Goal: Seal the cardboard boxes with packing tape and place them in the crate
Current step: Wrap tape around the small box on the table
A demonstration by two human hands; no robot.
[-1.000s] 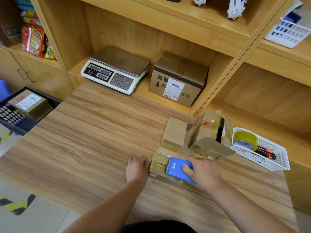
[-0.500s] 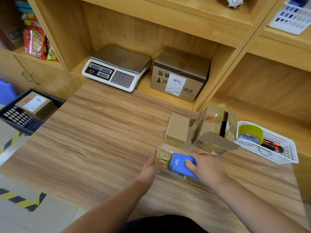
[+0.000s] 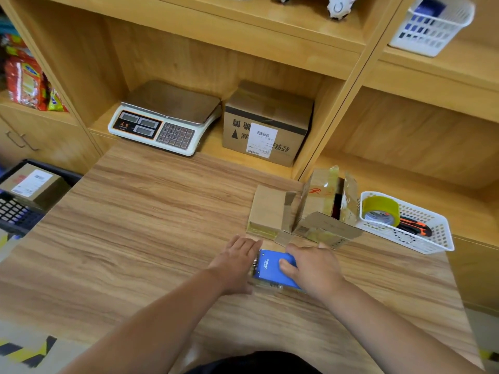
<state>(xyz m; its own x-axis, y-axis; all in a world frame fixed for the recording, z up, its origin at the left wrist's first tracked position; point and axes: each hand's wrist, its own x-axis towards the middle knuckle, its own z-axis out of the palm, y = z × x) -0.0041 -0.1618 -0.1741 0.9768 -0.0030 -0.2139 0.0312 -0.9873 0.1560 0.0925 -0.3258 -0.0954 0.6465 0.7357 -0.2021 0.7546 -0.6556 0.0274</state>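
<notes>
A small cardboard box [image 3: 267,286] lies on the wooden table [image 3: 140,238] just in front of me, mostly hidden. My left hand [image 3: 237,261] lies flat over its left end, fingers straight. My right hand [image 3: 313,269] grips a blue tape dispenser [image 3: 271,267] that rests on top of the box. Behind them sit a closed small box [image 3: 268,209] and a box with open flaps [image 3: 324,203]. At the far left, a black crate [image 3: 16,217] holds a labelled box [image 3: 32,184].
A white basket [image 3: 421,238] at the right holds a yellow tape roll [image 3: 380,210] and an orange utility knife [image 3: 414,228]. On the shelf behind stand a weighing scale [image 3: 164,121] and a larger labelled carton [image 3: 267,125]. Shelf uprights border the table's far side.
My left hand has slid right from beside the box onto its left end, which it now covers. My right hand stays on the dispenser on the box.
</notes>
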